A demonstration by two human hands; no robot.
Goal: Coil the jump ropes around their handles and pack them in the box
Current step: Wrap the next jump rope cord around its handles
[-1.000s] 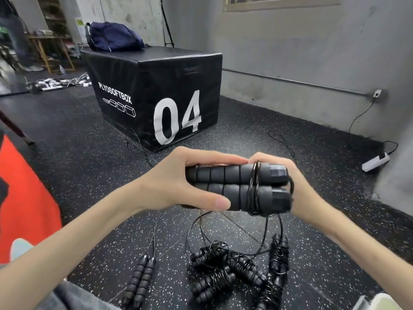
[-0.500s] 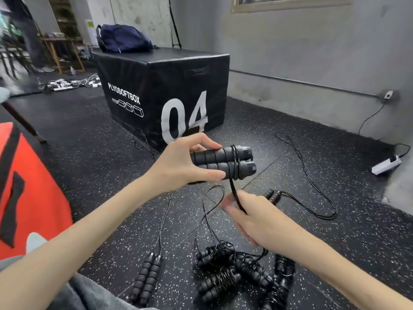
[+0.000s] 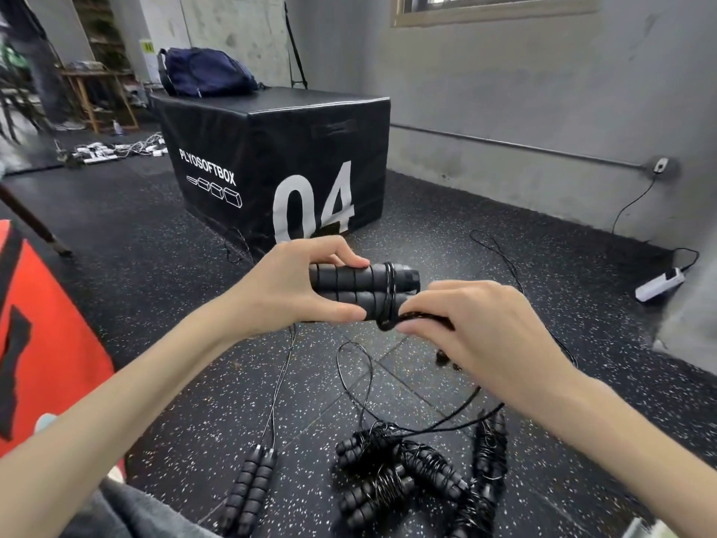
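Black foam handles (image 3: 349,291) sit mid-frame, my left hand (image 3: 287,289) gripping them side by side. My right hand (image 3: 477,328) pinches the rope (image 3: 390,293) looped around their ends. Coiled ropes (image 3: 411,471) lie on the floor at lower centre.

Bare floor (image 3: 163,304) left of hands; coiled ropes (image 3: 407,471) crowd below; plyo box (image 3: 271,149) blocks ahead.

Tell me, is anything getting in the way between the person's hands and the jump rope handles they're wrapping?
Nothing visible is. The left hand already grips the paired handles, and the right hand pinches the black cord right beside them. Loose cord hangs down to the floor, clear of both hands.
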